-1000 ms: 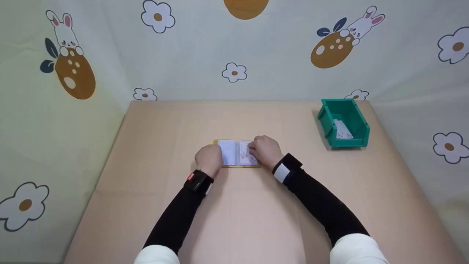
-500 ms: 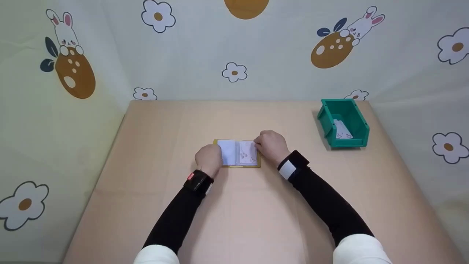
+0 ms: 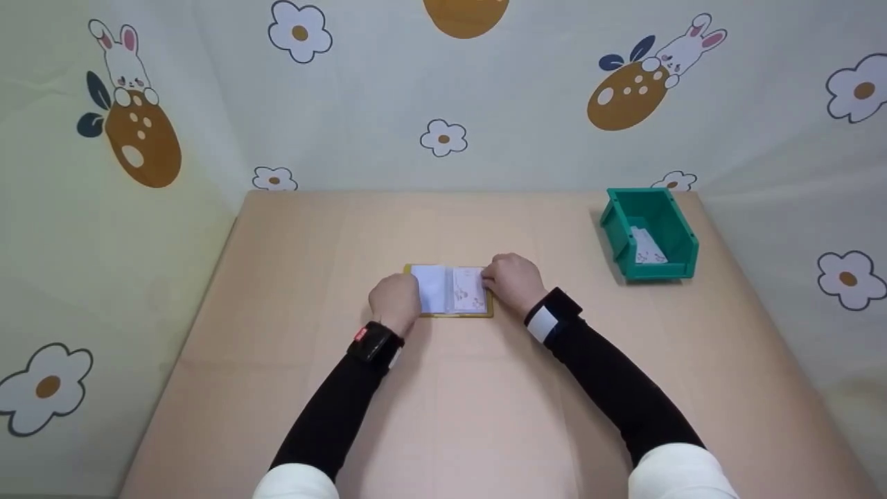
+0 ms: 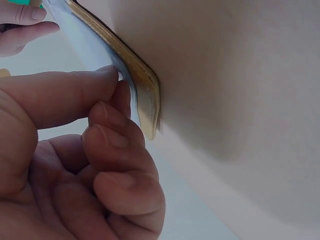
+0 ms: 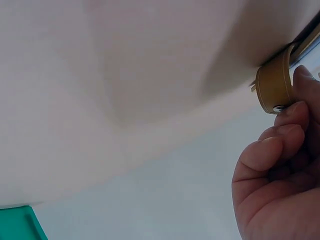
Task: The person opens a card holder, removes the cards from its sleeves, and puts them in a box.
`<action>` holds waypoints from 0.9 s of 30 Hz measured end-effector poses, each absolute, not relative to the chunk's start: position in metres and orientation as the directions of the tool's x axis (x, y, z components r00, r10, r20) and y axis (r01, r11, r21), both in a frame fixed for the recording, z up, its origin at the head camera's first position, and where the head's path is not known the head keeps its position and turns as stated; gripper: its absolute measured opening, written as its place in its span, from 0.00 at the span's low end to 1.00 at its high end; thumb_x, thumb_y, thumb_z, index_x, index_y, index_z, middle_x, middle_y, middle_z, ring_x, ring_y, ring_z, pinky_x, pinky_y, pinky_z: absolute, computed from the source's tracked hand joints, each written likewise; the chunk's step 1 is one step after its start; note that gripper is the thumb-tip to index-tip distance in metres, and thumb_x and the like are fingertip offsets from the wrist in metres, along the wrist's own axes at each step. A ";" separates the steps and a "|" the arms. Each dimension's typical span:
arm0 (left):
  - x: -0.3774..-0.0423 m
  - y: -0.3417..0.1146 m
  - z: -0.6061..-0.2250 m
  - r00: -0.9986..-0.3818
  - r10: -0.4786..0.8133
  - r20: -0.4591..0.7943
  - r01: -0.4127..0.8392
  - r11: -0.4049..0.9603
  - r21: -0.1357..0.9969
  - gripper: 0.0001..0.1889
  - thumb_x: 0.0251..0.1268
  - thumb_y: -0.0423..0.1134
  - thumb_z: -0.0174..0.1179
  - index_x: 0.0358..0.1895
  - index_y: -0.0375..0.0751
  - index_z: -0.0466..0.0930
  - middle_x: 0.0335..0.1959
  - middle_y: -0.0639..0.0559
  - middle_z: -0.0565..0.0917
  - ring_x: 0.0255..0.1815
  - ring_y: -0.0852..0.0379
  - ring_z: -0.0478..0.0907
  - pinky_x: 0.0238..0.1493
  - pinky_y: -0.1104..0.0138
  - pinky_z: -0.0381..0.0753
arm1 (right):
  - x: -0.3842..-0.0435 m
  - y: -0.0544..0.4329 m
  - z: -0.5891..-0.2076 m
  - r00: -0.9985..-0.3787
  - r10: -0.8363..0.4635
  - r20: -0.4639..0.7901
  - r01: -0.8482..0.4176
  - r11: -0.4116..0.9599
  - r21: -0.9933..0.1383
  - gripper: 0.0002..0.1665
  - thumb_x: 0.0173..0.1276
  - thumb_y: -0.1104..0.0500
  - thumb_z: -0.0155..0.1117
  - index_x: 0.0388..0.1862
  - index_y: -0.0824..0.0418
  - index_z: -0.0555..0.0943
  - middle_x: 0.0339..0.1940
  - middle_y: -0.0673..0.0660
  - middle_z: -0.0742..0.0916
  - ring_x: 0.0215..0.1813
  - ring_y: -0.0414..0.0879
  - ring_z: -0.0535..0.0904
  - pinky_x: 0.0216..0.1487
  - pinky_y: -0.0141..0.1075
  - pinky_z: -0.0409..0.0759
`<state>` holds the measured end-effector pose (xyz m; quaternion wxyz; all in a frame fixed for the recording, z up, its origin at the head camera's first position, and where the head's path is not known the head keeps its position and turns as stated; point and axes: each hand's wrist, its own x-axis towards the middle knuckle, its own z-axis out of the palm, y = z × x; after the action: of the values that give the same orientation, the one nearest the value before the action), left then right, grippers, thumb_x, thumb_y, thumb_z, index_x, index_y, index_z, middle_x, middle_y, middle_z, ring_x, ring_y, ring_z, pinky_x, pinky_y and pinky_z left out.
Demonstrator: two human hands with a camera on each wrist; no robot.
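Observation:
An opened card holder (image 3: 468,290) with a yellow leather-like cover lies mid-table, with clear sleeves inside. Its left side shows a plain white page (image 3: 433,291); the right side shows a card with a faint brown print. My left hand (image 3: 396,303) pinches the left page edge between thumb and index finger, the other fingers curled, as the left wrist view shows. My right hand (image 3: 515,283) pinches at the upper right edge with thumb and curled fingers. In the right wrist view, the cover's curved strap (image 5: 274,86) with a metal snap sits against those fingertips.
A green bin (image 3: 650,233) stands at the back right of the tan table (image 3: 312,242), with white printed cards (image 3: 648,245) inside. A patterned fabric backdrop (image 3: 374,90) rises along the back and both sides.
My right hand has slid from over the right card outward to the holder's right edge, rising a little and coming back down. My left hand has kept its place.

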<state>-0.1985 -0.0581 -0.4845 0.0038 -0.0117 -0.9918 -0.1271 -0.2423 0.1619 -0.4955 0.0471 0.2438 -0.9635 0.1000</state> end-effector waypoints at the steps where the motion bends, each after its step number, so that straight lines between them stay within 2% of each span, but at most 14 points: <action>1: -0.198 -0.058 -0.484 -1.000 0.024 0.014 0.027 0.968 0.251 0.10 0.64 0.27 0.54 0.26 0.34 0.82 0.29 0.40 0.84 0.31 0.45 0.82 0.26 0.52 0.81 | -0.243 0.162 -0.496 -0.877 -0.461 0.136 -0.479 0.862 -0.168 0.04 0.64 0.59 0.71 0.33 0.58 0.90 0.26 0.54 0.82 0.29 0.47 0.76 0.33 0.42 0.76; 11: -0.199 -0.058 -0.486 -1.000 0.027 0.015 0.030 0.973 0.229 0.11 0.66 0.28 0.53 0.28 0.33 0.83 0.30 0.39 0.84 0.31 0.44 0.83 0.26 0.52 0.81 | -0.241 0.160 -0.496 -0.888 -0.442 0.130 -0.460 0.865 -0.201 0.04 0.63 0.60 0.71 0.35 0.59 0.91 0.28 0.55 0.85 0.32 0.48 0.79 0.37 0.42 0.78; 19: -0.201 -0.055 -0.478 -0.998 0.058 -0.026 0.051 0.978 0.203 0.09 0.63 0.27 0.54 0.28 0.34 0.83 0.29 0.41 0.84 0.31 0.47 0.82 0.27 0.53 0.82 | -0.241 0.159 -0.496 -0.886 -0.448 0.120 -0.463 0.866 -0.189 0.03 0.63 0.61 0.71 0.31 0.57 0.90 0.30 0.56 0.86 0.34 0.49 0.82 0.38 0.42 0.80; 27: -0.205 -0.037 -0.469 -0.991 0.126 -0.036 0.110 0.949 0.294 0.07 0.62 0.30 0.57 0.27 0.36 0.82 0.28 0.44 0.83 0.30 0.48 0.80 0.28 0.53 0.81 | -0.240 0.160 -0.496 -0.882 -0.454 0.129 -0.471 0.862 -0.190 0.03 0.63 0.61 0.71 0.31 0.58 0.90 0.29 0.56 0.85 0.34 0.51 0.82 0.38 0.44 0.79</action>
<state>-0.2053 -0.0367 -0.4691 -0.0270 -0.0600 -0.9869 -0.1473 -0.2404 0.1603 -0.4957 0.0399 0.2397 -0.9639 0.1083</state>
